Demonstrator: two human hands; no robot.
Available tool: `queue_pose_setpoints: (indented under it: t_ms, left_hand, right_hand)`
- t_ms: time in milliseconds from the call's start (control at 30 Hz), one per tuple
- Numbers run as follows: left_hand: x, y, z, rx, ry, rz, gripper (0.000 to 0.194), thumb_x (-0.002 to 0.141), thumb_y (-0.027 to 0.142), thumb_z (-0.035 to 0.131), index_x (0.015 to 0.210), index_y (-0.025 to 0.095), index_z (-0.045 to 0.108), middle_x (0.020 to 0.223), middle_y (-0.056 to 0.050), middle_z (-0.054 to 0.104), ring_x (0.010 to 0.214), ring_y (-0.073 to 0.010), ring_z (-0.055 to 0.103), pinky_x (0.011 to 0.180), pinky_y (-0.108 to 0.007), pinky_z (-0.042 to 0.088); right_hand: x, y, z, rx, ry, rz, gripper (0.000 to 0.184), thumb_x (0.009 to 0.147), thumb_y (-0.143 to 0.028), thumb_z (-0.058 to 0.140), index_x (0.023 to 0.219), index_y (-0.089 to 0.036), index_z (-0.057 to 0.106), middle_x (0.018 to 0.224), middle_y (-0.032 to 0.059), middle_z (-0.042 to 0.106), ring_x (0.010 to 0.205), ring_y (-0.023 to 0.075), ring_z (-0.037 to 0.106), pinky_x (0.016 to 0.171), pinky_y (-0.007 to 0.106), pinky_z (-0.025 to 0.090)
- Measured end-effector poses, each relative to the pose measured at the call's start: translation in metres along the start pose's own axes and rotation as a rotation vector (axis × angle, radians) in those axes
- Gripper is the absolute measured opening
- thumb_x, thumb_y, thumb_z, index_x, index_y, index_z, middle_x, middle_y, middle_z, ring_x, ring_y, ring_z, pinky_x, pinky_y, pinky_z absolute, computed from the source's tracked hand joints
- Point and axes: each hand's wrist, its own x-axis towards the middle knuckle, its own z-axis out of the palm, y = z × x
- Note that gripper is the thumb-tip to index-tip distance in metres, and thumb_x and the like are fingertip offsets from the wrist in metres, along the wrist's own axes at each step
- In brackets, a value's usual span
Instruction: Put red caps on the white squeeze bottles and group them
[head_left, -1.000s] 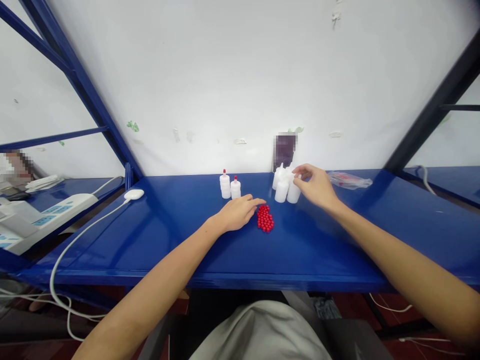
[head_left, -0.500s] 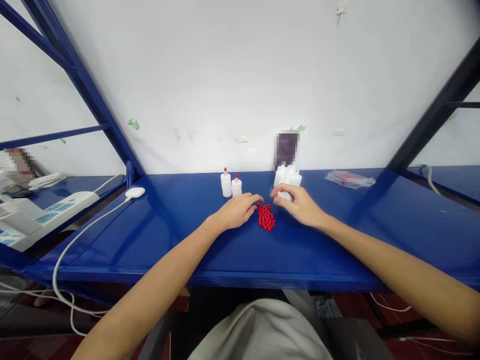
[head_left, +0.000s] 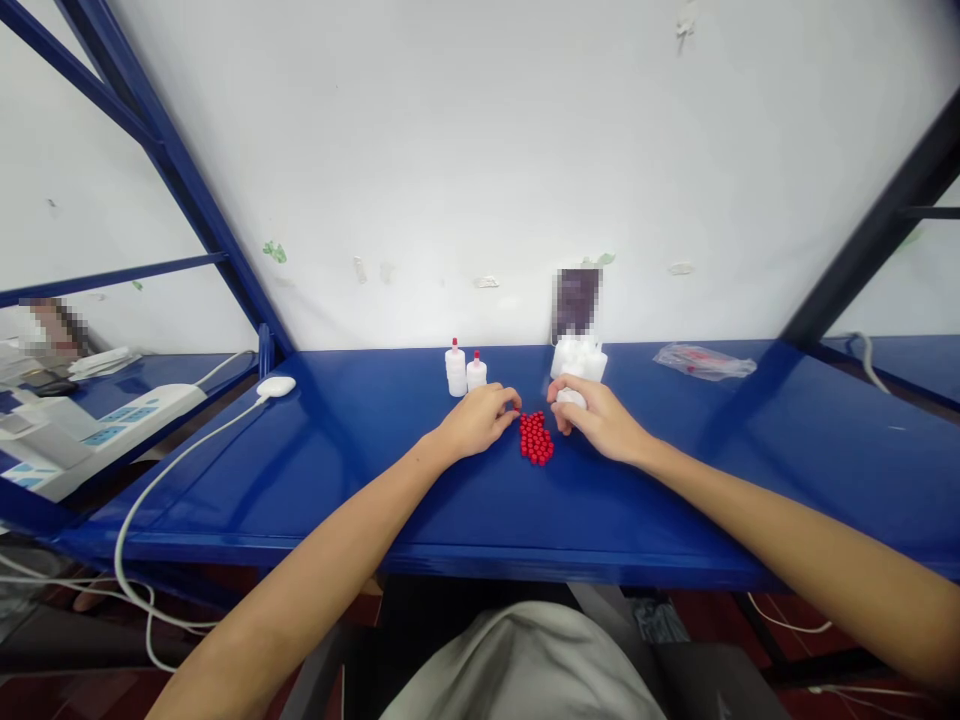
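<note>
A pile of small red caps (head_left: 537, 438) lies on the blue shelf (head_left: 360, 470). My left hand (head_left: 477, 422) rests just left of the pile, fingers curled, fingertips pinched at its upper edge. My right hand (head_left: 600, 418) sits just right of the pile, closed round a small white bottle (head_left: 570, 398). Behind it stands a cluster of uncapped white bottles (head_left: 579, 358). Two white bottles with red caps (head_left: 465, 372) stand behind my left hand.
A clear plastic bag (head_left: 703, 360) lies at the back right. A white puck with a cable (head_left: 275, 386) and a white power strip (head_left: 112, 418) are at the left. Blue frame struts rise on both sides. The white wall runs close behind the shelf.
My right hand has come from the bottle cluster down and left to the red pile, bringing one white bottle. My left hand's fingers have curled in at the pile's edge.
</note>
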Motion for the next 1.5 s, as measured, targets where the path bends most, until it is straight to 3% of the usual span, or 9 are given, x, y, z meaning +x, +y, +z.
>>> queue_pose_setpoints:
  t_ms: [167, 333, 600, 867, 1233, 1500]
  left_hand:
    - [-0.003, 0.016, -0.003, -0.206, 0.245, 0.048, 0.011, 0.09, 0.02, 0.057, 0.098, 0.016, 0.063, 0.088, -0.002, 0.068, 0.063, -0.0082, 0.058, 0.065, -0.021, 0.047]
    - [-0.006, 0.032, -0.006, -0.292, 0.334, 0.158, 0.011, 0.088, 0.02, 0.061, 0.096, 0.015, 0.068, 0.084, -0.002, 0.069, 0.062, -0.0069, 0.057, 0.06, -0.019, 0.047]
    - [-0.008, 0.031, -0.006, -0.284, 0.28, 0.228, 0.013, 0.09, 0.022, 0.06, 0.097, 0.015, 0.069, 0.082, -0.004, 0.066, 0.065, -0.0087, 0.057, 0.061, -0.02, 0.048]
    - [-0.01, 0.031, -0.004, -0.22, 0.236, 0.299, 0.016, 0.087, 0.014, 0.056, 0.099, 0.016, 0.066, 0.084, -0.003, 0.065, 0.069, -0.0105, 0.056, 0.065, -0.022, 0.047]
    - [-0.012, 0.038, -0.007, -0.266, 0.126, 0.197, 0.02, 0.089, 0.017, 0.052, 0.103, 0.017, 0.065, 0.081, -0.001, 0.066, 0.066, -0.0099, 0.055, 0.064, -0.021, 0.044]
    - [-0.013, 0.04, -0.007, -0.354, 0.079, 0.141, 0.019, 0.091, 0.023, 0.051, 0.104, 0.018, 0.064, 0.069, 0.002, 0.058, 0.057, -0.008, 0.046, 0.058, -0.02, 0.039]
  right_hand:
    - [0.0, -0.002, 0.001, -0.361, 0.063, -0.094, 0.014, 0.085, -0.031, 0.049, 0.088, -0.021, 0.058, 0.066, -0.0013, 0.06, 0.06, 0.0159, 0.053, 0.063, 0.028, 0.039]
    - [0.0, -0.01, 0.003, -0.569, -0.002, -0.086, 0.014, 0.085, -0.03, 0.049, 0.088, -0.021, 0.06, 0.074, 0.001, 0.064, 0.067, 0.0175, 0.056, 0.063, 0.027, 0.034]
    - [-0.004, -0.015, 0.002, -0.654, -0.072, -0.063, 0.013, 0.085, -0.033, 0.05, 0.082, -0.021, 0.055, 0.07, 0.0006, 0.062, 0.065, 0.0169, 0.053, 0.06, 0.026, 0.028]
    - [-0.004, -0.019, 0.002, -0.651, -0.102, -0.032, 0.048, 0.092, -0.059, 0.04, 0.07, -0.02, 0.056, 0.066, 0.0021, 0.061, 0.064, 0.0167, 0.053, 0.061, 0.027, 0.029]
    - [-0.006, -0.021, 0.005, -0.528, -0.076, -0.125, 0.054, 0.093, -0.055, 0.037, 0.076, -0.018, 0.071, 0.064, 0.0029, 0.063, 0.058, 0.0157, 0.052, 0.059, 0.027, 0.031]
    - [-0.005, -0.019, 0.006, -0.496, -0.085, -0.126, 0.051, 0.094, -0.053, 0.037, 0.074, -0.018, 0.068, 0.062, 0.0014, 0.059, 0.057, 0.0147, 0.048, 0.058, 0.027, 0.029]
